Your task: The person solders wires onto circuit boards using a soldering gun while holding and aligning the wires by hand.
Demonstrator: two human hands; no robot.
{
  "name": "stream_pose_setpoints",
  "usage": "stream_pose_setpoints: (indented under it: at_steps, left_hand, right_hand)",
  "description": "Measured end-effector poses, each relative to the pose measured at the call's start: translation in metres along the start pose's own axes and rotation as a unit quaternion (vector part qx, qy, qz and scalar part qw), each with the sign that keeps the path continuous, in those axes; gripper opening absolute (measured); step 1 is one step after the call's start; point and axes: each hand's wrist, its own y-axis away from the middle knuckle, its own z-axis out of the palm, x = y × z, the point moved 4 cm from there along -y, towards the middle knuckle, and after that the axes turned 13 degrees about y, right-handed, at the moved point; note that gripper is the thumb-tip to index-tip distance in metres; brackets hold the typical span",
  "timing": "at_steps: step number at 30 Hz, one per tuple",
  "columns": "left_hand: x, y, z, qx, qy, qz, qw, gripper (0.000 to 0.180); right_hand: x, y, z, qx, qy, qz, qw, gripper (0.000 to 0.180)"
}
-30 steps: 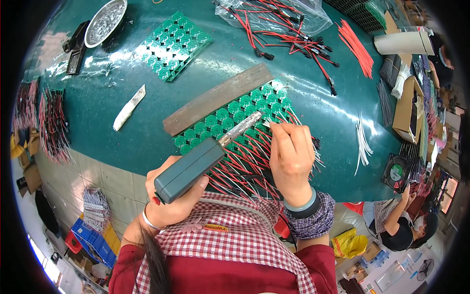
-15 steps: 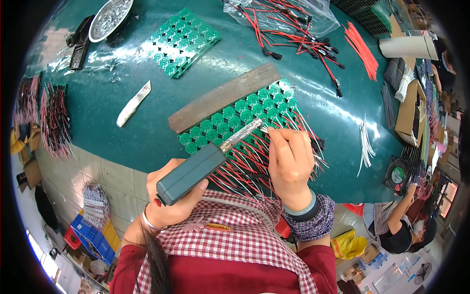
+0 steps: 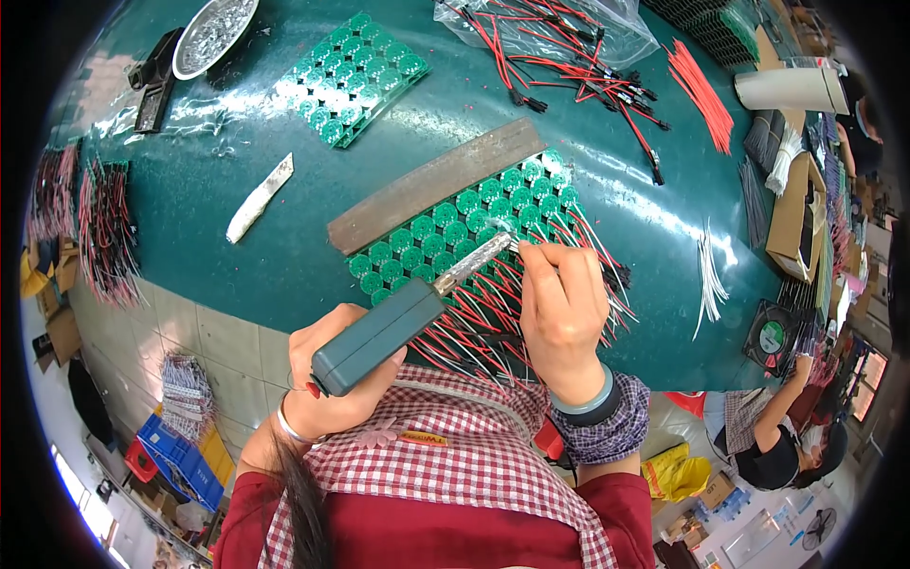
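Note:
My left hand (image 3: 343,410) is wrapped round the dark green handle of a soldering iron (image 3: 381,335). The iron's metal tip reaches up and right onto a panel of round green circuit boards (image 3: 424,229). Right beside the tip, my right hand (image 3: 566,318) pinches a thin wire, its pale end showing at the fingertips. Red, white and black wires (image 3: 474,327) fan out from the panel's near rows toward me. Whether the tip touches the wire is too small to tell. A flat brown bar (image 3: 436,185) lies along the panel's far edge.
Another green board panel (image 3: 358,81) lies farther back, near a metal dish (image 3: 215,36). A white-wrapped strip (image 3: 260,199) is at left. Red-black connector leads (image 3: 588,71), red wires (image 3: 700,95) and white wires (image 3: 707,284) lie right. A small fan (image 3: 766,339) sits near the right edge.
The soldering iron and my left hand have shifted slightly right; the tip stays by my right fingertips. My right hand has hardly moved.

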Motion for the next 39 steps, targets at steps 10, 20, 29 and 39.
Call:
stream_pose_setpoints:
  at_steps: [10,20,29,39]
  left_hand:
    - [-0.004,0.006,-0.001,0.053,0.022,0.030,0.998,0.024]
    - [-0.007,0.013,-0.004,0.061,0.026,0.021,0.998,0.025]
    - [-0.006,0.017,-0.007,0.057,0.007,0.024,0.998,0.024]
    - [-0.006,0.019,-0.008,0.021,-0.034,0.047,0.998,0.026]
  right_hand:
    - [0.000,-0.001,0.000,0.001,0.004,0.002,1.000,0.030]
    - [-0.004,-0.001,-0.004,0.028,-0.009,0.003,1.000,0.026]
    - [-0.012,0.004,0.000,0.014,-0.024,-0.007,1.000,0.031]
    - [-0.015,0.005,0.002,-0.002,0.003,-0.018,1.000,0.031]
